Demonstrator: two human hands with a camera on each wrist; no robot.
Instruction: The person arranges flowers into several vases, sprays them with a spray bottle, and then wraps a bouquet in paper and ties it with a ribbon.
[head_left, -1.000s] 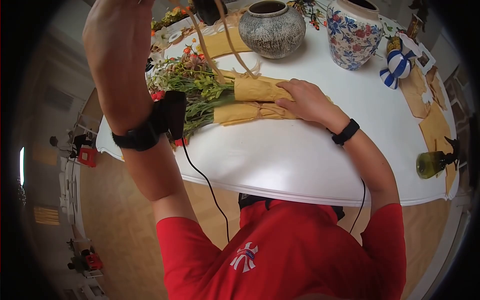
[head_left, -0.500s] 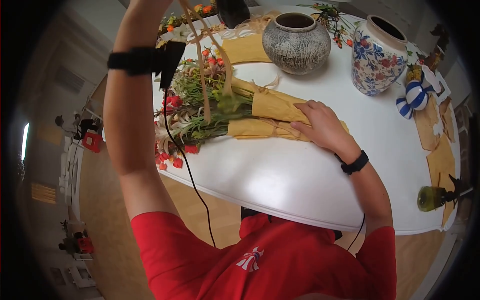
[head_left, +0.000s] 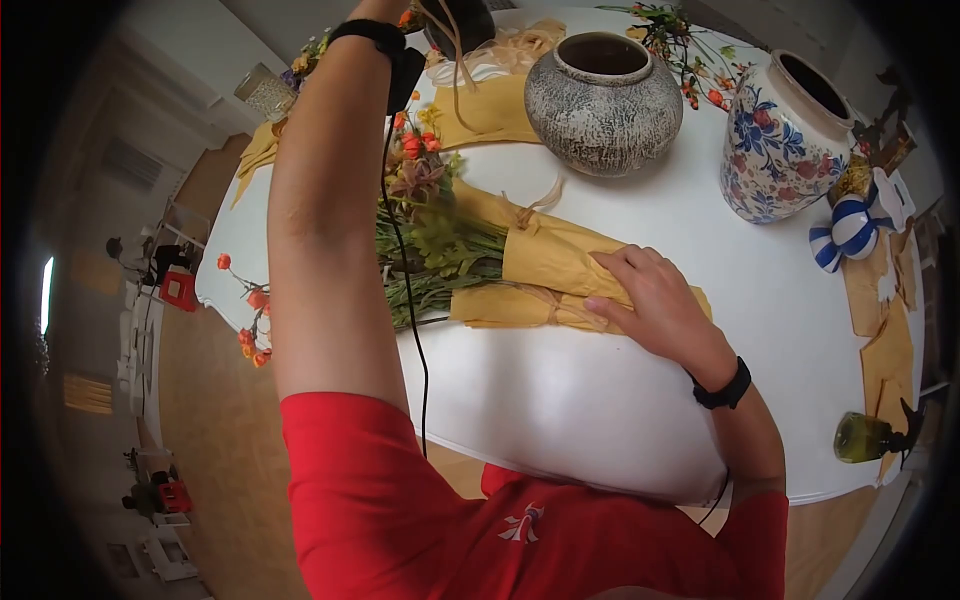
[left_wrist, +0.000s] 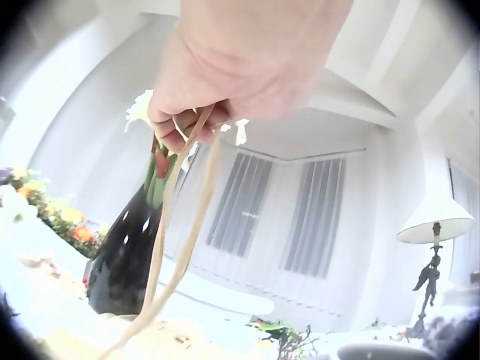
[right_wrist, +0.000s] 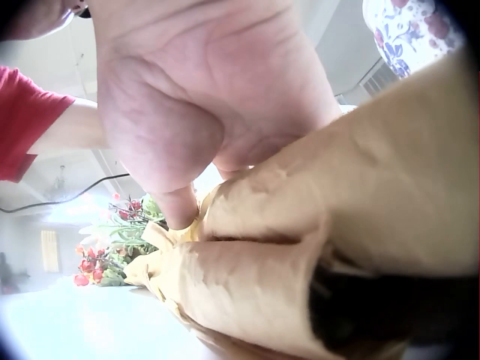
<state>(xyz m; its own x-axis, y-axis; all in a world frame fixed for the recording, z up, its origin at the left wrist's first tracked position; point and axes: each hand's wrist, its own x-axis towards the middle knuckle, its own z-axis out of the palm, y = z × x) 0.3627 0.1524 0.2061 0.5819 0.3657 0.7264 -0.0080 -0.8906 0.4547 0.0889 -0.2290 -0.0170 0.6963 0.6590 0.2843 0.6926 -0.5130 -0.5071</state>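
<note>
My left arm reaches up past the head view's top edge. In the left wrist view my left hand (left_wrist: 232, 82) pinches a tan raffia strip (left_wrist: 184, 259), whose strands hang down. Two bouquets in yellow-brown paper lie side by side on the table, flower heads to the left. My right hand (head_left: 665, 305) rests on them, fingers over the upper wrap (head_left: 555, 250), thumb near the lower wrap (head_left: 510, 305). Seen from the right wrist, the thumb touches paper (right_wrist: 262, 206) near the seam. A raffia bow (head_left: 525, 212) ties the upper wrap; another (head_left: 552, 302) ties the lower.
Behind the bouquets stand a grey textured vase (head_left: 605, 110) and a floral vase (head_left: 785, 140). A blue-and-white striped object (head_left: 850, 228), paper pieces and a green spray bottle (head_left: 865, 437) lie right. Folded paper (head_left: 485, 110) and a dark vase (left_wrist: 127, 255) are farther back.
The left hand has moved up and away with the raffia, out of the head view. The right hand keeps its place on the wraps, while the head view has shifted.
</note>
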